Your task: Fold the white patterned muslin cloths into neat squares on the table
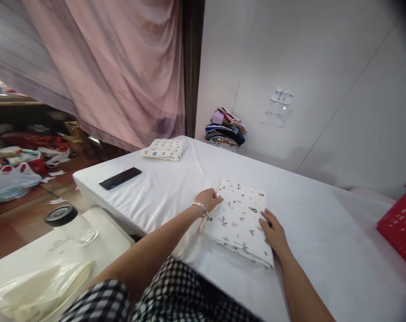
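Observation:
A folded white cloth [238, 219] with small printed motifs in grey, green and brown lies flat on the white-covered table [310, 228]. My left hand [207, 200], a bracelet at its wrist, is at the cloth's left edge with the fingers curled in and the thumb over the fabric. It appears to grip that edge, though the fingertips are hidden. Along the right edge rests my right hand [275, 232], its fingers stretched out and touching the fabric. Another folded printed cloth [165, 149] sits at the table's far left corner.
A black phone [120, 178] lies near the table's left edge. Beside the table, a lidded clear jar [71, 223] and a plastic bag [38, 290] rest on a white surface. Folded clothes [225, 129] are stacked by the wall. A red basket [399, 223] stands at right.

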A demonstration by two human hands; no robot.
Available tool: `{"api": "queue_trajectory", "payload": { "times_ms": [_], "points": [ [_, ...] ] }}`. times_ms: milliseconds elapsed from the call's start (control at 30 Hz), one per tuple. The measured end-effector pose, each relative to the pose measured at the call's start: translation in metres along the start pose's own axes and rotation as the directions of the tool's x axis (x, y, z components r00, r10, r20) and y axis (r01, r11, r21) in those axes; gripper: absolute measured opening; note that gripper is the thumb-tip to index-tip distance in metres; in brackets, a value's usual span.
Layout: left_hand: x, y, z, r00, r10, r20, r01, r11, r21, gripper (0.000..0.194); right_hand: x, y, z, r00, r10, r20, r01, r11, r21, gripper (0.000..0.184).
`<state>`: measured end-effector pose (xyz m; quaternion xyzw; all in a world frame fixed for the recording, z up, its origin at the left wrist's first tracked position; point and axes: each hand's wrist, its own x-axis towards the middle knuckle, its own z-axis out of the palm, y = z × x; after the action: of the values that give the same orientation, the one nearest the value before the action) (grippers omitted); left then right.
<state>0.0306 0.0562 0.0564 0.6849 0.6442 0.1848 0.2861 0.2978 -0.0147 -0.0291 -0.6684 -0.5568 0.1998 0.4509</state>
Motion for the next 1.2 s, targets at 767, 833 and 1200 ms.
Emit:
{"api": "queue_trajectory", "payload": {
  "times_ms": [767, 833, 1200],
  "points": [
    [0.049, -0.038, 0.056, 0.977, 0.115, -0.18, -0.181, 0.891, -0.416, 0.018, 0.018, -0.008, -0.009, 1.0, 0.022, 0.015, -0.019, 0.991, -0.134, 0.032],
    [0.05, -0.037, 0.056, 0.979, 0.131, -0.156, -0.184, 0.897, -0.402, 0.015, 0.037, -0.026, -0.003, 0.999, 0.018, 0.03, -0.012, 0.984, -0.177, 0.033],
    [0.046, -0.034, 0.051, 0.965, 0.214, -0.153, -0.251, 0.919, -0.303, 0.01, 0.159, -0.128, 0.122, 0.885, 0.266, 0.383, -0.046, 0.868, -0.495, 0.027]
  ]
}}
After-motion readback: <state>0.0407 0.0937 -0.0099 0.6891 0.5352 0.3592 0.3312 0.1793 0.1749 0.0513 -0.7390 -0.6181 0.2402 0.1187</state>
